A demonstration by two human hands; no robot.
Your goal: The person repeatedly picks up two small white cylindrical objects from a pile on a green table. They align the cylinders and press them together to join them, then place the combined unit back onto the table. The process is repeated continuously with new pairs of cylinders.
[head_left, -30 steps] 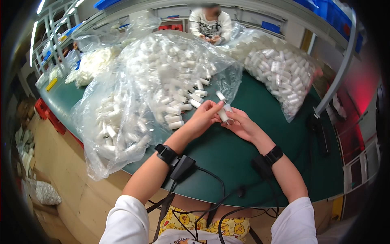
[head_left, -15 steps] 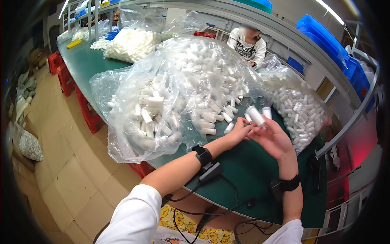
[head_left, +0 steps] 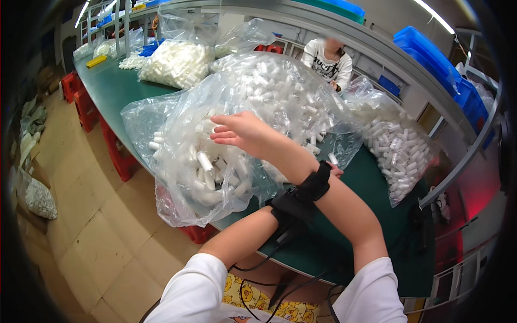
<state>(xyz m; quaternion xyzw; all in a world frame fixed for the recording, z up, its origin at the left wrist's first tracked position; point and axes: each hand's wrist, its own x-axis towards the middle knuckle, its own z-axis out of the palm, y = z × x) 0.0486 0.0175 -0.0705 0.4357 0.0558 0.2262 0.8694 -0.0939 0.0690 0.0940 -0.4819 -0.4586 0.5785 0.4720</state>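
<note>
My right hand (head_left: 245,133) reaches across to the left, over my left forearm, with its fingers stretched out. It is above an open clear plastic bag (head_left: 180,207) of white cylinders, some with clear ends; a larger white cylinder (head_left: 204,161) lies there below the fingers. My left hand (head_left: 336,170) is mostly hidden behind my right forearm. Its visible fingertips are closed at a small white cylinder (head_left: 333,158) that sticks up from them. Beyond both hands spreads a large heap of white cylinders (head_left: 274,81) under clear plastic.
Another bag of white cylinders (head_left: 396,156) stands at the right of the green table (head_left: 355,204). A bag of cream-white pieces (head_left: 180,62) sits at the far left. Across the table is a person (head_left: 327,59). Black cables (head_left: 269,282) hang from my wrists. Red stools (head_left: 116,151) line the left edge.
My right hand has swung from the right to the left bag, crossing over my left arm, and no longer holds white cylinders. My left hand has shifted slightly right, now largely covered.
</note>
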